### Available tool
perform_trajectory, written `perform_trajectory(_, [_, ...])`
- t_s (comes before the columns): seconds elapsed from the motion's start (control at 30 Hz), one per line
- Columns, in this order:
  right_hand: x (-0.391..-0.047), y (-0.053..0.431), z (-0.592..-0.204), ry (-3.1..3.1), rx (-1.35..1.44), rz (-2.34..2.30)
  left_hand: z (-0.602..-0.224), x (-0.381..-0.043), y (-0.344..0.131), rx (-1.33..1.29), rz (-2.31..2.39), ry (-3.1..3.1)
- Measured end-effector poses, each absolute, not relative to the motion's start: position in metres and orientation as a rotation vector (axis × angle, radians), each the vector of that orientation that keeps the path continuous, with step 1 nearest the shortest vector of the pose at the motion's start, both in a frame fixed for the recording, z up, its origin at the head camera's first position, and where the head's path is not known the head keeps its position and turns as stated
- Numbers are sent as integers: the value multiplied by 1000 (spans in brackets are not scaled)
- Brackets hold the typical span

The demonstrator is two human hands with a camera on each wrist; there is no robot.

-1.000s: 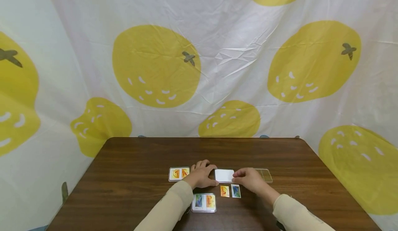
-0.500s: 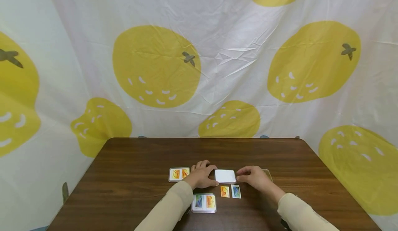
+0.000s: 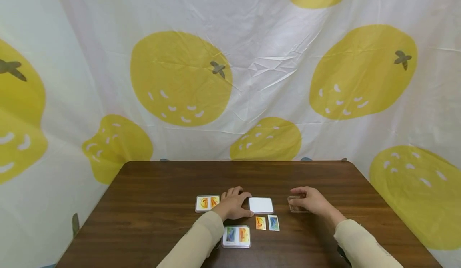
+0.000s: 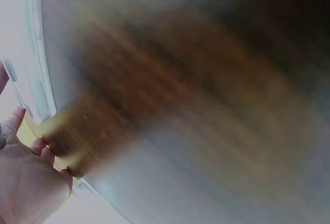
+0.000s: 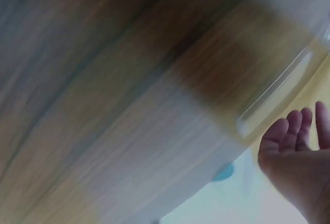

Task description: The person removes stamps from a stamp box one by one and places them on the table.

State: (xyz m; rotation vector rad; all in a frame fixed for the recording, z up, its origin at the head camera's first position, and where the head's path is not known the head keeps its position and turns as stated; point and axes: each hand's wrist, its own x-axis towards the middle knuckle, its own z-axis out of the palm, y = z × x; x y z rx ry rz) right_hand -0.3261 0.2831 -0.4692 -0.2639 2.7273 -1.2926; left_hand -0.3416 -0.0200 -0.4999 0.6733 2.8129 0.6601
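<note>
In the head view my left hand (image 3: 233, 204) rests on the table with fingers spread. Its thumb and index finger lie at the left corners of a clear case (image 3: 250, 212) holding a blank white card (image 3: 261, 205). My right hand (image 3: 311, 200) reaches over a clear plastic lid (image 3: 293, 210) on the right, its fingers apart; whether they touch the lid is unclear. The right wrist view shows that hand's loose fingers (image 5: 294, 123) near a clear flat edge. Two small picture cards, orange (image 3: 260, 223) and blue (image 3: 273, 222), lie in front of the white card.
A filled case with two orange pictures (image 3: 204, 203) lies left of my left hand. Another case, with a blue and an orange picture (image 3: 235, 236), is nearer me. The brown table (image 3: 162, 220) ends at a fruit-print cloth (image 3: 252, 91).
My right hand has let go of the white card's right edge and moved right to over the clear lid. My left hand has stayed in place.
</note>
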Motion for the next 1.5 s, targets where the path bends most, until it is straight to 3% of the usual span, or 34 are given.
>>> perform_trajectory(0.5, [-341,334,-478,2752,-514,-1093,-490,-336,-20,656,602,2819])
perform_trajectory(1.5, [-338,336,-484,2933,-525,-746,-490,-335,-20,642,605,2815])
